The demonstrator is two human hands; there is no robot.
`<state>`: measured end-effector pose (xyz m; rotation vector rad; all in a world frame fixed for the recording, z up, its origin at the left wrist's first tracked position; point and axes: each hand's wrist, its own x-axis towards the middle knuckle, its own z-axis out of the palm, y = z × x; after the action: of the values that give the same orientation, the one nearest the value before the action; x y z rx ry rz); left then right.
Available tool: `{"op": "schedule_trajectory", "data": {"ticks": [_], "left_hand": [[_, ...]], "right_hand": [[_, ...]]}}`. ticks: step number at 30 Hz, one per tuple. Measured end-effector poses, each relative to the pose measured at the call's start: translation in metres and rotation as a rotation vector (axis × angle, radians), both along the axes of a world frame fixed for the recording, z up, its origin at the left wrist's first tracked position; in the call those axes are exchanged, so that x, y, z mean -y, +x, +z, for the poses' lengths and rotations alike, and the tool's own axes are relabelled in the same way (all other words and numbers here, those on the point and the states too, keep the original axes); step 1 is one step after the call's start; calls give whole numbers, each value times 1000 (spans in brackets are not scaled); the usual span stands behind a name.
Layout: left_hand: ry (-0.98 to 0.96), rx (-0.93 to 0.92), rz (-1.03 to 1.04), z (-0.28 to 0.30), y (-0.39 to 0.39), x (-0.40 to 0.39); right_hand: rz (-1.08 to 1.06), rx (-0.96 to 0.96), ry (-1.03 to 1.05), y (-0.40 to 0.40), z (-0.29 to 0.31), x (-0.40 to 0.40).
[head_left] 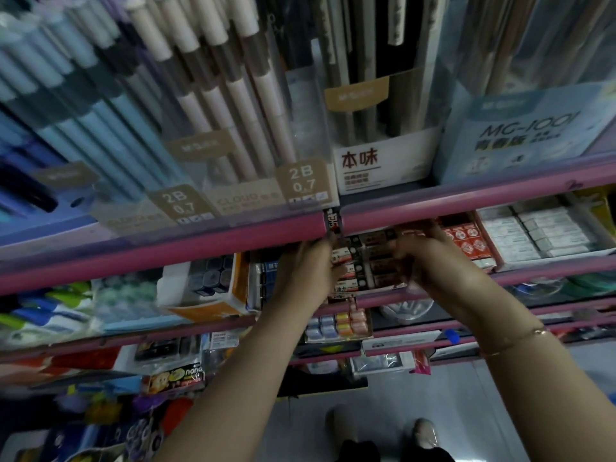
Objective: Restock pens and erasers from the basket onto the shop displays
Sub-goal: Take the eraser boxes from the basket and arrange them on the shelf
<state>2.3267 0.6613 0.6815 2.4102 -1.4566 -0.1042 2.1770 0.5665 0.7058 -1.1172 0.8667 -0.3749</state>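
pink-edged shop shelves [166, 258] crowded with stationery, seen from above

grey floor and two shoes [383, 431] lie nearest; both arms reach up under the shelf lip; left hand [308, 266] and right hand [421, 258] curl round the ends of an open eraser box [363, 265], packed with dark and orange-white sleeved erasers, on the second shelf; behind, red packs [466, 240]; above, clear pen tubs [206, 145].

A stationery shop: pink shelves [166, 258] packed with boxed pens [213, 95] and erasers [540, 231].

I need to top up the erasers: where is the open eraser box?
In the head view, the eraser box sits centre on the second shelf, between the left hand and right hand, left of the red packs.
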Motion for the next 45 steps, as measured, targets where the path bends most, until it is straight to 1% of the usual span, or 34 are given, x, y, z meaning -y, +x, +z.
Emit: {"op": "schedule_trajectory", "data": {"ticks": [2,3,4,8,10,11,13,16,18,20,22,23,26,28,32,34,37,39,42,43,45], "left_hand": [[48,55,-25,-5,0,7],[55,83,-41,-7,-1,9],[55,97,-55,-8,0,11],[6,125,-98,-12,-3,10],[-29,158,-73,-14,-3,8],[-32,170,-47,-14,-4,8],[-23,166,11,-14,-7,7],[-2,146,43,-14,-12,9],[-7,86,44,-12,-13,6],[-56,14,70,-9,-10,-1],[-78,-27,85,-5,-2,-11],[-39,-71,70,-4,3,-15],[102,-303,29,-5,11,-23],[115,-360,17,-6,13,-25],[128,-380,40,-11,14,-25],[126,-354,59,-11,13,-22],[139,-264,59,-9,11,-17],[136,-138,32,-4,8,-15],[63,136,-81,3,8,-13],[36,167,-132,4,8,-12],[33,114,-259,6,9,-7]], "right_hand": [[11,224,266,-4,-2,2],[-15,297,365,-5,-3,3],[-57,326,423,-6,-4,4],[-182,382,499,-8,-7,6],[-171,432,508,-9,-7,5],[-156,427,483,-10,-6,4],[-152,351,394,-11,-6,2],[-220,184,210,-10,-4,-1],[-257,49,50,-6,-4,-5],[-247,-75,-116,-1,-7,-7],[-185,-177,-296,9,-11,-9],[-140,-233,-395,16,-15,-9],[41,-446,-661,35,-24,-11],[135,-522,-752,45,-29,-14],[268,-547,-865,50,-31,-18],[289,-558,-941,46,-31,-20],[280,-670,-1090,41,-32,-26],[304,-699,-1087,41,-31,-27],[293,-611,-986,39,-26,-24],[266,-562,-999,35,-24,-24],[200,-471,-1098,23,-21,-25]]}}
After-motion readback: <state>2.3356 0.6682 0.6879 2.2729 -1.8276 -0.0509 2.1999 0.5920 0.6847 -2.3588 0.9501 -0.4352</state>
